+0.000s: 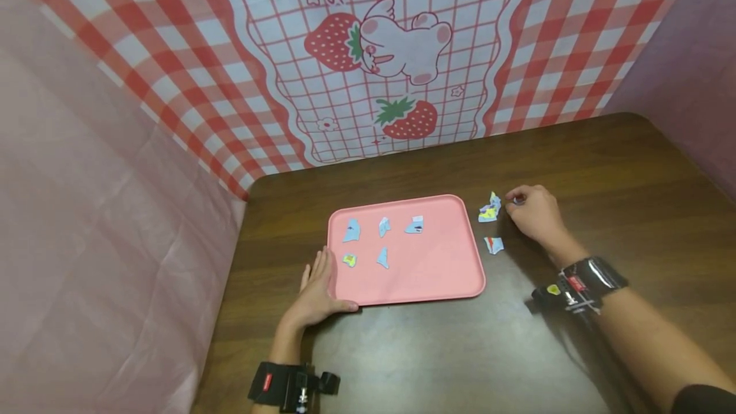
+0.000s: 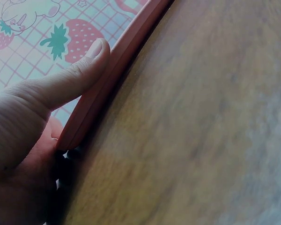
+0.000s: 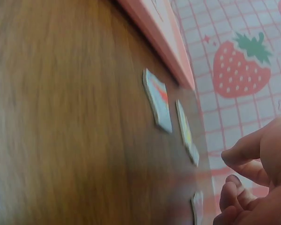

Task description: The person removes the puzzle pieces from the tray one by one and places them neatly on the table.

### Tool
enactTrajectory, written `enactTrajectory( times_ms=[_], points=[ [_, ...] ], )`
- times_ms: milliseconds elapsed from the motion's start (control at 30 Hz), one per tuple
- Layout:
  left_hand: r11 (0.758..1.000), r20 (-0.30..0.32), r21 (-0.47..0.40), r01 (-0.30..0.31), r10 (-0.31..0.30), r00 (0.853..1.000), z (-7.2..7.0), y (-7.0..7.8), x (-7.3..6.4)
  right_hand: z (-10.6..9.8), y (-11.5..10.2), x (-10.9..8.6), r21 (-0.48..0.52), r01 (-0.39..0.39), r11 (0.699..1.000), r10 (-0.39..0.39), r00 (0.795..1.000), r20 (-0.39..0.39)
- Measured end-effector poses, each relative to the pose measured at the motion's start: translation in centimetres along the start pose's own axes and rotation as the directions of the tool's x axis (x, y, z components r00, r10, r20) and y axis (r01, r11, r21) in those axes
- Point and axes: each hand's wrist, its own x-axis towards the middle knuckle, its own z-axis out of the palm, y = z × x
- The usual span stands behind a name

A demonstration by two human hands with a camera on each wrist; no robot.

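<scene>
My left hand (image 1: pixel 315 289) rests against the near left corner of a pink tray (image 1: pixel 437 260). Its fingers lie along the left side and the thumb (image 2: pixel 77 77) along the near rim. To the right of the tray, my right hand (image 1: pixel 536 213) hovers over a small printed piece (image 1: pixel 519 200), partly hidden by the fingers. The right wrist view shows a gap between its bent fingers and thumb, with a piece (image 3: pixel 197 207) on the table beside them. Nearby lie a yellow and purple piece (image 1: pixel 489 209) and a light blue piece with red (image 1: pixel 493 245).
Several irregular flat pieces lie spread on the tray, among them a blue one (image 1: pixel 352 230) and a yellow one (image 1: pixel 349 260). The wooden table (image 1: pixel 414 356) ends at a checked strawberry cloth (image 1: pixel 402 50) behind. Pink cloth (image 1: pixel 103 229) hangs at the left.
</scene>
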Motion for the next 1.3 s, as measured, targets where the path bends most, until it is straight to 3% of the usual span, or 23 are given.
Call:
enactTrajectory(
  times_ms=[233,767,1000,1300],
  points=[
    [1.0,0.0,0.003,-0.003,0.003,1.0,0.0,0.0,0.1,1.2,-2.1,-0.1,0.028,0.064,0.998,-0.065,0.997,0.032],
    [1.0,0.003,-0.01,-0.004,0.004,1.0,-0.2,0.3,0.0,5.5,-7.1,0.1,0.082,0.074,0.994,-0.091,0.971,0.222],
    [1.0,-0.001,-0.027,-0.006,0.006,1.0,-0.4,0.3,-0.1,7.9,-8.4,0.3,0.063,0.124,0.99,-0.136,0.961,0.242],
    [1.0,-0.003,-0.029,-0.011,0.011,1.0,-0.2,0.2,-0.2,9.8,-9.2,-0.1,0.068,0.199,0.978,-0.21,0.934,0.289]
  ],
)
